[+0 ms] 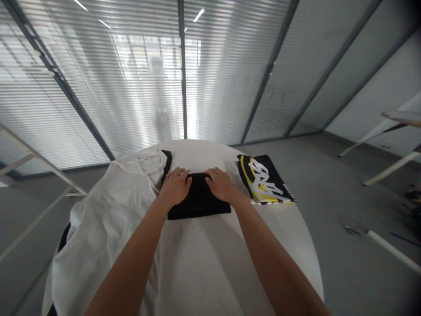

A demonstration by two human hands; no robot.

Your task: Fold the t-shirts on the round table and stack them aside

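Note:
A black cloth (199, 199), folded into a flat rectangle, lies on the round white table (204, 259). On its far left corner rests my left hand (176, 186), palm down with the fingers spread. My right hand (221, 183) lies the same way on the far right corner. White fabric (105, 215) lies rumpled along the table's left side, and a bit of black cloth shows beside my left fingers. To the right of my right hand is a flat black piece with yellow and white graphics (265, 180).
Behind the table stands a glass partition with blinds (144, 87). A pale metal frame (42, 164) is at the left. On the right, a table with light legs (390, 169) stands on the grey floor, with a white pole (393, 252) nearer.

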